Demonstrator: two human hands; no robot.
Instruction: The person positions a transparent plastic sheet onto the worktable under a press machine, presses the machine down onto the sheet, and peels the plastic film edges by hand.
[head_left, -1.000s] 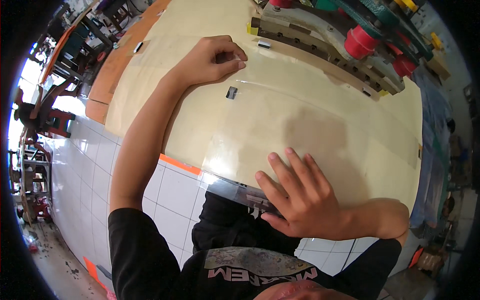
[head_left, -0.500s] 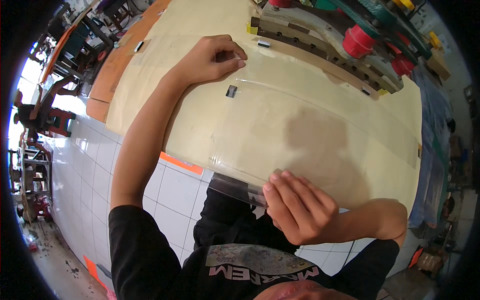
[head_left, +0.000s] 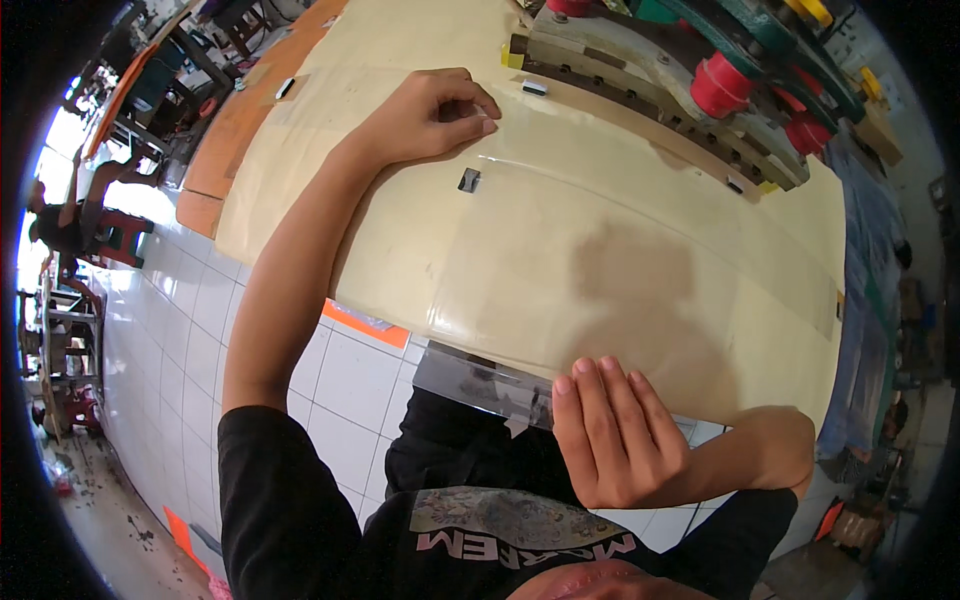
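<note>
Clear plastic sheet (head_left: 540, 270) lies on cream tabletop (head_left: 392, 250), front edge overhanging. Right hand (head_left: 622, 445) at overhang: fingers together, grip unclear. Left hand (head_left: 432, 118) curls near far-left corner; can't tell if pinching. Gap separates sheet from green-red machine (head_left: 722, 85).

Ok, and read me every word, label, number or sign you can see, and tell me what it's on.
Black shirt: pale block lettering beside a patterned print; I won't copy out printed words.
Clear plastic sheet: none that I can make out.
Red and green machine: none that I can read.
Background: too small and blurred to tell.
</note>
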